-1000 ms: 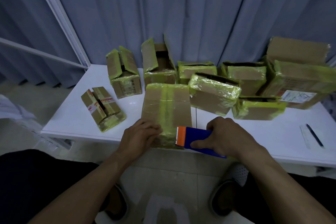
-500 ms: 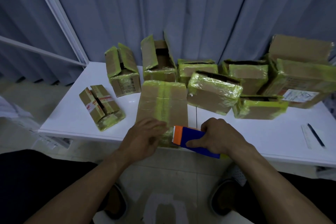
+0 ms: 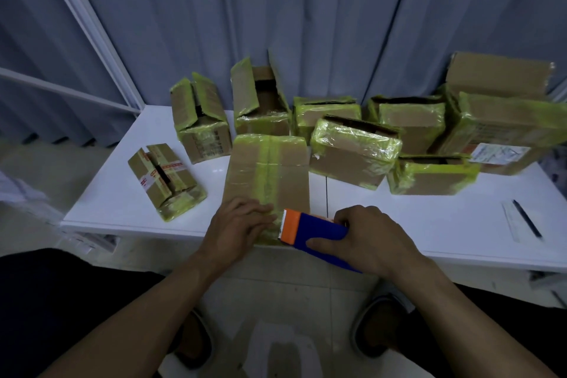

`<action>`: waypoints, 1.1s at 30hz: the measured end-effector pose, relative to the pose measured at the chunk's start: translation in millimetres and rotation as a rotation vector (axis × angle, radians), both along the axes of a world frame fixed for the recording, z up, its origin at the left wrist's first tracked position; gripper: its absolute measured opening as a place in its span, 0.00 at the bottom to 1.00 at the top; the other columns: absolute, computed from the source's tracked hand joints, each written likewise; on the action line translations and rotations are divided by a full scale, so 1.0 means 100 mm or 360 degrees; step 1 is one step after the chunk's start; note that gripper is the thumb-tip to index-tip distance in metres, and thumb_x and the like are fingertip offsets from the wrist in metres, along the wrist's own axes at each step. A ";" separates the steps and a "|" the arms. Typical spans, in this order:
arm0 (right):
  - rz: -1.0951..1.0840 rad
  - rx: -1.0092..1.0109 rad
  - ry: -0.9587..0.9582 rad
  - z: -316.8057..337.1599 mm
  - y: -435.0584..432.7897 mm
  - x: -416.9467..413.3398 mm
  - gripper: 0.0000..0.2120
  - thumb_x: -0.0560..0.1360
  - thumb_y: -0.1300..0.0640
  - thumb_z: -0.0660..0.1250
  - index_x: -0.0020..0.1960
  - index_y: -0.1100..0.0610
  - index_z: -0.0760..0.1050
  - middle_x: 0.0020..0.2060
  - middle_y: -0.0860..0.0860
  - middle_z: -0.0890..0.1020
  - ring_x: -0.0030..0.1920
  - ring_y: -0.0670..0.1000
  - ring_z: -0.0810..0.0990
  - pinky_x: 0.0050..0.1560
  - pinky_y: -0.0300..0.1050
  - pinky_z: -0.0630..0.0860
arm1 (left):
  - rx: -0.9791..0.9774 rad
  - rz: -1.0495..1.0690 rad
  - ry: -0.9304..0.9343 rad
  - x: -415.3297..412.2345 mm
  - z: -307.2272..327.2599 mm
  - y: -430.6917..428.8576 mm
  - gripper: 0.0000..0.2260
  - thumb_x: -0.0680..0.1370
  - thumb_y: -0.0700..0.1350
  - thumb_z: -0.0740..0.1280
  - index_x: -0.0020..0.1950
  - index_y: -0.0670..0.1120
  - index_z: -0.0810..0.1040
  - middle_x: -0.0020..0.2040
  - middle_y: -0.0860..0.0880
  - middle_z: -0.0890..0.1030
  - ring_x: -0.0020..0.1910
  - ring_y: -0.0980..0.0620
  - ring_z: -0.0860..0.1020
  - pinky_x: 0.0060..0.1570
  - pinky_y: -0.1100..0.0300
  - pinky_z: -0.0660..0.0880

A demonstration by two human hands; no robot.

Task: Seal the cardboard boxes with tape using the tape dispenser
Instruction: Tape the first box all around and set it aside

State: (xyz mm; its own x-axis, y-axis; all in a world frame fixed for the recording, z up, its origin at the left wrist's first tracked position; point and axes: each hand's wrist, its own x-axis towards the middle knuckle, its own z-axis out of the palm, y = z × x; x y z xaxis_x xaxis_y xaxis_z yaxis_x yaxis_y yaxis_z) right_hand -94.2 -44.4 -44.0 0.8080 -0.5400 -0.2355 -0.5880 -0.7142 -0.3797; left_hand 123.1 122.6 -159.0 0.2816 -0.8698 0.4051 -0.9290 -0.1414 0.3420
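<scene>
A closed cardboard box (image 3: 267, 173) with yellow-green tape along its top seam lies at the front edge of the white table (image 3: 129, 193). My left hand (image 3: 237, 225) rests flat on the box's near end, fingers spread over the tape. My right hand (image 3: 369, 238) grips a blue tape dispenser (image 3: 316, 233) with an orange head and a toothed blade. The blade end sits at the box's near right corner, just beside my left fingertips.
Several more boxes wrapped in yellow-green tape crowd the back of the table, some with flaps open (image 3: 260, 98). A small box with red-printed tape (image 3: 165, 179) lies at the left. A pen on a paper slip (image 3: 526, 221) lies at the right. Grey curtains hang behind.
The view has shifted slightly. My left hand has slid a little along the box's near end, and the dispenser stays at the box's front right corner in my right hand.
</scene>
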 end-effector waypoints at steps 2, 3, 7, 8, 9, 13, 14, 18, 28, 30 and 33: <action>-0.0005 0.0002 0.0001 0.03 -0.01 -0.06 0.24 0.67 0.25 0.70 0.39 0.46 0.73 0.35 0.43 0.79 0.36 0.42 0.79 0.35 0.41 0.74 | -0.0008 -0.0004 0.0036 0.00 0.00 0.01 0.11 0.74 0.43 0.76 0.54 0.53 0.86 0.59 0.57 0.83 0.56 0.52 0.77 0.55 0.57 0.74; -0.0018 0.0010 0.0002 0.05 -0.03 -0.10 0.25 0.67 0.25 0.70 0.38 0.47 0.74 0.34 0.43 0.79 0.36 0.43 0.80 0.35 0.41 0.74 | -0.0018 -0.0009 0.0048 0.00 0.00 0.01 0.09 0.74 0.44 0.75 0.54 0.52 0.86 0.59 0.57 0.83 0.56 0.52 0.77 0.54 0.57 0.74; -0.0113 0.0081 -0.0028 0.08 -0.21 -0.26 0.25 0.64 0.26 0.73 0.38 0.48 0.78 0.33 0.44 0.81 0.36 0.43 0.81 0.37 0.44 0.79 | -0.0059 -0.0045 0.0076 0.02 -0.02 -0.01 0.10 0.78 0.51 0.67 0.53 0.53 0.87 0.59 0.58 0.83 0.55 0.52 0.77 0.55 0.57 0.74; -0.0121 0.0085 -0.0029 0.05 -0.24 -0.27 0.25 0.64 0.26 0.73 0.38 0.48 0.78 0.33 0.44 0.82 0.36 0.43 0.81 0.38 0.44 0.80 | -0.0065 -0.0055 0.0086 0.03 -0.02 -0.01 0.10 0.78 0.51 0.66 0.52 0.53 0.87 0.59 0.58 0.83 0.55 0.53 0.76 0.55 0.57 0.73; -0.0120 0.0073 -0.0015 0.01 -0.25 -0.26 0.25 0.64 0.27 0.74 0.38 0.48 0.78 0.33 0.44 0.81 0.36 0.43 0.81 0.38 0.44 0.80 | -0.0063 -0.0065 0.0091 0.03 -0.03 -0.01 0.10 0.78 0.51 0.66 0.52 0.53 0.87 0.59 0.58 0.83 0.55 0.53 0.76 0.56 0.57 0.73; -0.0137 0.0045 0.0052 -0.12 -0.31 -0.13 0.26 0.63 0.26 0.74 0.39 0.49 0.78 0.35 0.45 0.81 0.36 0.44 0.81 0.36 0.42 0.79 | -0.0028 -0.0096 0.0013 0.04 0.06 0.04 0.11 0.79 0.51 0.64 0.52 0.52 0.86 0.59 0.59 0.82 0.55 0.54 0.76 0.55 0.63 0.71; -0.0138 0.0058 0.0063 -0.14 -0.32 -0.10 0.27 0.62 0.26 0.75 0.39 0.49 0.78 0.35 0.45 0.81 0.36 0.44 0.81 0.36 0.42 0.79 | -0.0014 -0.0101 -0.0026 0.04 0.09 0.06 0.12 0.79 0.51 0.63 0.52 0.52 0.86 0.59 0.59 0.82 0.55 0.55 0.76 0.54 0.64 0.70; -0.0082 0.0089 0.0089 -0.21 -0.28 0.04 0.29 0.61 0.26 0.75 0.40 0.52 0.80 0.35 0.46 0.81 0.36 0.44 0.81 0.37 0.43 0.79 | 0.0103 -0.0068 -0.0118 0.12 0.11 0.17 0.11 0.79 0.49 0.63 0.53 0.53 0.85 0.60 0.59 0.81 0.55 0.54 0.76 0.55 0.66 0.67; -0.0067 0.0123 0.0088 -0.31 -0.21 0.19 0.32 0.60 0.23 0.72 0.44 0.52 0.80 0.41 0.47 0.84 0.40 0.46 0.82 0.46 0.50 0.84 | 0.0203 -0.0045 -0.0009 0.13 0.15 0.12 0.19 0.78 0.55 0.69 0.68 0.54 0.77 0.65 0.58 0.78 0.63 0.55 0.74 0.65 0.57 0.69; -0.0069 0.0140 0.0090 -0.31 -0.19 0.18 0.31 0.62 0.24 0.73 0.45 0.51 0.80 0.43 0.48 0.84 0.42 0.47 0.82 0.46 0.50 0.84 | 0.0228 -0.0162 0.0010 0.08 0.13 0.01 0.20 0.80 0.60 0.65 0.69 0.55 0.77 0.66 0.57 0.78 0.63 0.55 0.75 0.65 0.56 0.70; -0.0088 0.0154 0.0088 -0.30 -0.18 0.15 0.30 0.63 0.25 0.73 0.45 0.52 0.79 0.42 0.48 0.84 0.42 0.47 0.82 0.46 0.50 0.84 | 0.0208 -0.0134 -0.0021 0.08 0.07 -0.06 0.19 0.79 0.61 0.63 0.66 0.56 0.80 0.64 0.58 0.80 0.60 0.55 0.77 0.61 0.54 0.72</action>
State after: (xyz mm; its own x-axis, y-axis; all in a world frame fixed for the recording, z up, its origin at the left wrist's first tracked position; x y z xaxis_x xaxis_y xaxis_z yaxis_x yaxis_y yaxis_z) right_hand -79.4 -62.6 -74.4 0.7620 -0.5558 -0.3323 -0.6473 -0.6418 -0.4111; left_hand 131.1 116.9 -151.7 0.2010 -0.9357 0.2899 -0.9438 -0.1056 0.3133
